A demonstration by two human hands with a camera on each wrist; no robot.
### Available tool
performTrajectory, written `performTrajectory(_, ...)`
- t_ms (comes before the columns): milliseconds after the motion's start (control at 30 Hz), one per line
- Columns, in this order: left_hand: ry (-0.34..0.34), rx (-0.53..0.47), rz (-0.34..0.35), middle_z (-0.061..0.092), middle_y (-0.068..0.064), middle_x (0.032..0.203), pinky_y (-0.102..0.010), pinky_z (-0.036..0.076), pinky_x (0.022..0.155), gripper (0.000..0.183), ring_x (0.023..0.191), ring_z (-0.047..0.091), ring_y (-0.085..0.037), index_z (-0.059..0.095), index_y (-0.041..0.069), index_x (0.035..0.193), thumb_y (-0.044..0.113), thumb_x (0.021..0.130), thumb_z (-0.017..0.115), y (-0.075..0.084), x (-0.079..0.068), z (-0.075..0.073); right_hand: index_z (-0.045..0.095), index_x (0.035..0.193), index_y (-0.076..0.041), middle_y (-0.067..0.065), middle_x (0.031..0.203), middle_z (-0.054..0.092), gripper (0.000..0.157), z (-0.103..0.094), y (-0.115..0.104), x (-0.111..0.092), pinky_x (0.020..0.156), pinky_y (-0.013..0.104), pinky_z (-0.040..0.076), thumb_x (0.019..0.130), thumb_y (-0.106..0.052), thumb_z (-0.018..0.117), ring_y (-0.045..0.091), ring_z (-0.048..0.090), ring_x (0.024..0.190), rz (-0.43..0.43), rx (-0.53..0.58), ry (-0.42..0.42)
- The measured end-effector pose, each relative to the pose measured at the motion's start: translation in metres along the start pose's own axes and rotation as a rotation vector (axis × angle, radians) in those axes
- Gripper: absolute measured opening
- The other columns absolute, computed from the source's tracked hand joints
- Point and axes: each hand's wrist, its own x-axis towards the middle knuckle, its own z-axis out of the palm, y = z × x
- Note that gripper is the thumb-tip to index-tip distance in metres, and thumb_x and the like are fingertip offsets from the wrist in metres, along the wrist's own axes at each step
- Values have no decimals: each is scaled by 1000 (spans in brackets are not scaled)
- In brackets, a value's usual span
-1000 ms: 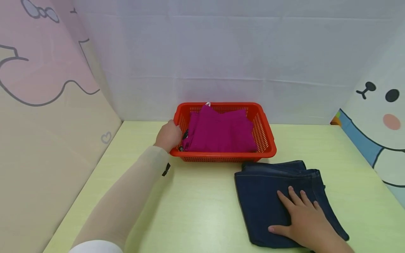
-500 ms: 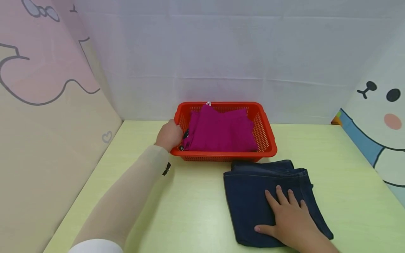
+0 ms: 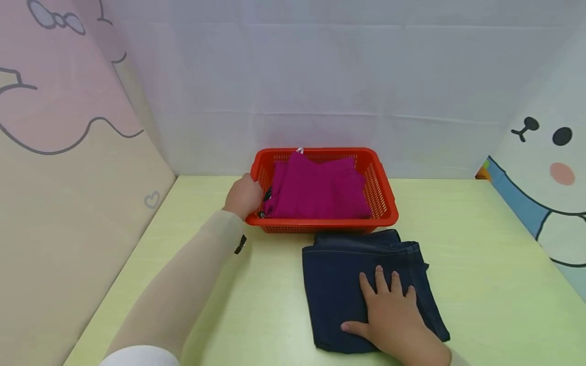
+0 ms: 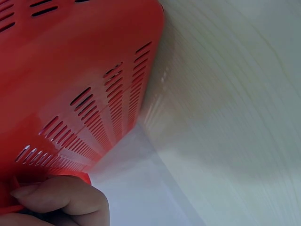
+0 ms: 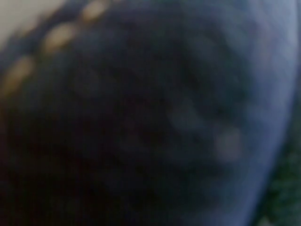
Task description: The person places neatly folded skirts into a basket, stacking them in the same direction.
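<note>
A red slotted plastic basket (image 3: 320, 222) stands at the back of the table, with folded magenta clothing (image 3: 320, 190) inside. My left hand (image 3: 244, 196) grips its left rim; in the left wrist view, curled fingers (image 4: 63, 195) wrap the rim beside the slotted wall. In front of the basket lies a folded pair of dark blue jeans (image 3: 336, 284), its far edge close to the basket's front. My right hand (image 3: 396, 317) rests flat on the jeans with its fingers spread. Blurred dark denim (image 5: 141, 117) with yellow stitching fills the right wrist view.
The pale wooden table (image 3: 494, 264) extends to both sides of the basket and jeans. A white cloth wall (image 3: 320, 76) rises right behind the basket. Printed panels, a pink and beige one (image 3: 68, 203) at left and a bear-patterned one (image 3: 563, 213) at right, bound the sides.
My right hand and the jeans beneath it have slid left across the table, to in front of the basket. The left hand stays on the basket rim, and the basket has not moved.
</note>
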Motion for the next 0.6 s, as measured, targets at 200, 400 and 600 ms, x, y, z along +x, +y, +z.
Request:
performTrajectory(200,3,1,0,55,-14,92,-32,52,57,33,74,56,-26,42,-3,116,25,99,37,0,1,0,40,142,-13,28,145,29,122,-2,-17,5,87,78,17,49,-92,44,61,20,125,-7,-3,-14)
performTrajectory(400,9,1,0,56,-14,92,-32,52,56,32,73,57,-26,43,-3,115,23,98,38,0,1,0,39,143,-14,27,145,28,123,-4,-39,12,87,79,18,49,-92,45,61,21,125,-9,-11,-23)
performTrajectory(600,11,-7,5,56,-14,91,-32,52,56,30,72,57,-26,44,-2,114,23,97,39,1,0,0,38,143,-15,27,145,28,123,-6,-59,16,86,79,17,48,-92,46,61,21,125,-13,-11,-30)
